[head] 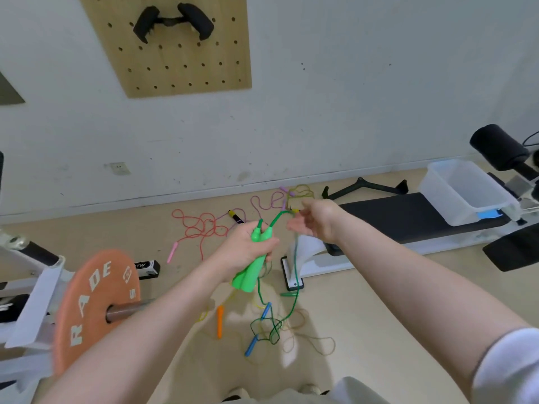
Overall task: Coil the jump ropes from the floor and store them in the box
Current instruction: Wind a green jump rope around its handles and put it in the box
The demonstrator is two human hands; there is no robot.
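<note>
Weight bench (408,220) across the right, clear plastic box (463,191) sitting on its far end, well apart from both hands. Floor (379,301) strewn with ropes: red jump rope (201,225) near the wall, purple jump rope (268,201) beside it, blue-handled rope (256,336) below. Left hand (248,249) closed around both green jump rope handles (253,258); right hand (315,220) loosely open, green cord (294,275) draped over it. Likely snag: hanging cord crossing the blue-handled rope below, dragging it up. Loops liable to slide off the slack right grip.
</note>
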